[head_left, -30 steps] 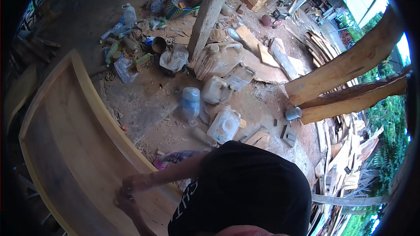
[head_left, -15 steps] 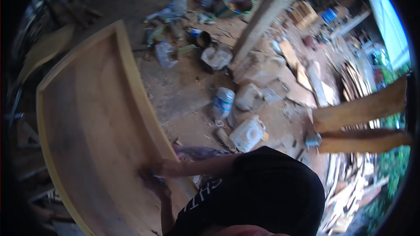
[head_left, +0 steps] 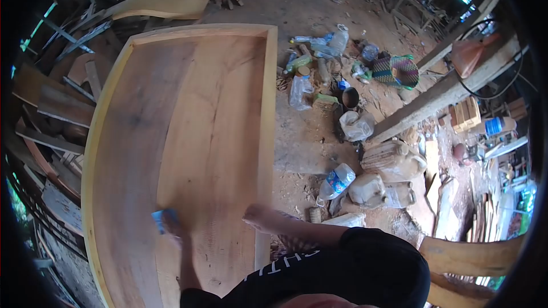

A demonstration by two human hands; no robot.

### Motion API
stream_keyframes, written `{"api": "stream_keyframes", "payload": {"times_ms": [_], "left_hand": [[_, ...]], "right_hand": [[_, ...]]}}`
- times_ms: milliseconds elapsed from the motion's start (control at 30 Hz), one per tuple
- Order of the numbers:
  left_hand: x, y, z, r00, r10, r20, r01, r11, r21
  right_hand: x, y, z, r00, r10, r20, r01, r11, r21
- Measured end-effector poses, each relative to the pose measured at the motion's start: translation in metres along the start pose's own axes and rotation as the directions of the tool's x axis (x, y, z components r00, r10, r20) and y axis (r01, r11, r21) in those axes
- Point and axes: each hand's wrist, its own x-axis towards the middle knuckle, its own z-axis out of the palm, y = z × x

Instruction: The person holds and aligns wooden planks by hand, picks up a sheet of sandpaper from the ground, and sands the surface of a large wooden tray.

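Note:
A large, shallow wooden panel (head_left: 214,120) with a raised pale rim fills the left and middle of the view. My left hand (head_left: 173,229) presses a small blue pad (head_left: 158,221) against its surface, near the seam between darker and lighter boards. Whether the pad is folded sandpaper or cloth does not show. Over the panel's right part, close to the rim, is my right hand (head_left: 261,218), apart from the pad. Its fingers are blurred, and I see no object in it.
Right of the panel, a labelled plastic bottle (head_left: 337,181), jugs (head_left: 367,189), a plastic bag (head_left: 357,126) and a woven basket (head_left: 395,72) litter the dirt floor. A slanted post (head_left: 422,102) rises behind them. Scrap wood (head_left: 65,105) is piled on the left.
My hands were together at the blue pad and are now apart, the left one farther left with the pad. The view has swung left, showing more of the panel.

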Motion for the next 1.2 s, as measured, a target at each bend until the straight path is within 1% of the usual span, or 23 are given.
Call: {"api": "stream_keyframes", "payload": {"times_ms": [33, 100, 133, 167, 267, 367, 400, 433, 567, 600, 633, 733, 800, 867, 900, 933, 967, 1000, 1033, 1067, 1133, 1167, 1200], "left_hand": [[-0.030, 0.011, 0.031, 0.979, -0.193, 0.058, 0.186, 0.750, -0.635], [-0.039, 0.088, -0.002, 0.990, 0.083, 0.116, -0.052, 0.967, -0.249], [-0.053, 0.114, 0.006, 0.991, -0.018, 0.135, 0.077, 0.889, -0.451], [-0.048, 0.142, -0.007, 0.951, 0.002, 0.310, 0.098, 0.948, -0.304], [-0.028, 0.113, 0.029, 0.896, 0.196, 0.398, -0.148, 0.978, -0.148], [0.021, -0.003, 0.051, 0.992, 0.107, 0.065, -0.083, 0.951, -0.297], [0.043, -0.036, 0.038, 0.994, 0.037, 0.103, -0.036, 0.999, -0.004], [0.068, -0.056, 0.021, 0.977, -0.214, 0.004, 0.214, 0.976, 0.028], [0.090, -0.099, 0.008, 0.839, -0.529, -0.124, 0.543, 0.807, 0.232], [0.080, -0.070, 0.020, 0.869, -0.483, -0.106, 0.495, 0.853, 0.167], [0.065, -0.027, 0.036, 0.923, -0.380, -0.063, 0.383, 0.922, 0.059], [0.038, 0.140, 0.035, 0.958, 0.136, 0.253, -0.094, 0.981, -0.170], [0.046, 0.174, 0.030, 0.821, 0.391, 0.416, -0.312, 0.918, -0.246], [0.067, 0.126, 0.052, 0.688, 0.403, 0.603, -0.331, 0.915, -0.233], [0.083, 0.094, 0.057, 0.511, 0.407, 0.757, -0.364, 0.900, -0.238], [0.098, 0.066, 0.034, 0.820, 0.233, 0.522, -0.171, 0.971, -0.166], [0.092, 0.005, 0.052, 0.970, 0.188, 0.157, -0.171, 0.979, -0.115], [0.126, -0.043, 0.033, 0.858, -0.132, 0.497, 0.193, 0.978, -0.073], [0.110, -0.123, 0.052, 0.995, -0.008, 0.100, -0.012, 0.980, 0.200], [0.120, -0.139, 0.036, 0.994, -0.004, 0.107, -0.017, 0.981, 0.194], [0.154, -0.151, 0.004, 0.826, -0.563, 0.030, 0.506, 0.763, 0.401], [0.153, -0.139, 0.019, 0.829, -0.559, 0.038, 0.499, 0.768, 0.401], [0.143, -0.120, 0.047, 0.869, -0.494, 0.013, 0.487, 0.860, 0.149]], "right_hand": [[0.001, 0.001, 0.001, 1.000, -0.009, 0.005, 0.009, 1.000, 0.006], [0.003, 0.003, -0.001, 1.000, -0.011, 0.011, 0.010, 0.999, 0.039], [0.004, 0.003, -0.005, 1.000, -0.025, 0.019, 0.024, 0.999, 0.043], [0.008, 0.003, -0.010, 0.999, -0.013, 0.049, 0.010, 0.999, 0.053], [0.015, 0.007, -0.016, 0.994, -0.006, 0.108, -0.003, 0.997, 0.080], [0.022, 0.018, -0.019, 0.986, 0.001, 0.168, -0.021, 0.993, 0.119], [0.026, 0.021, -0.019, 0.982, 0.010, 0.188, -0.036, 0.990, 0.134], [0.029, 0.024, -0.020, 0.979, -0.013, 0.201, -0.016, 0.990, 0.143], [0.043, 0.039, -0.023, 0.999, -0.003, 0.045, -0.005, 0.982, 0.189], [0.047, 0.045, -0.024, 0.998, 0.021, -0.060, -0.008, 0.978, 0.210], [0.052, 0.053, -0.026, 0.890, 0.455, 0.020, -0.365, 0.687, 0.629], [0.057, 0.105, -0.045, 0.912, 0.383, -0.145, -0.366, 0.921, 0.130], [0.087, 0.125, -0.080, 0.788, 0.481, -0.384, -0.605, 0.723, -0.335], [0.106, 0.149, -0.090, 0.605, 0.586, -0.539, -0.778, 0.579, -0.244], [0.110, 0.161, -0.091, 0.615, 0.583, -0.531, -0.771, 0.586, -0.250], [0.113, 0.174, -0.089, 0.532, 0.668, -0.519, -0.808, 0.584, -0.078], [0.117, 0.182, -0.087, 0.446, 0.751, -0.487, -0.827, 0.554, 0.097], [0.125, 0.180, -0.085, 0.467, 0.754, -0.461, -0.798, 0.585, 0.149], [0.127, 0.179, -0.083, 0.464, 0.757, -0.459, -0.802, 0.580, 0.146], [0.128, 0.178, -0.082, 0.504, 0.751, -0.426, -0.781, 0.607, 0.146], [0.125, 0.179, -0.081, 0.531, 0.749, -0.397, -0.769, 0.623, 0.146], [0.124, 0.181, -0.080, 0.556, 0.716, -0.421, -0.754, 0.648, 0.106], [0.126, 0.183, -0.078, 0.580, 0.682, -0.445, -0.738, 0.672, 0.069]]}}
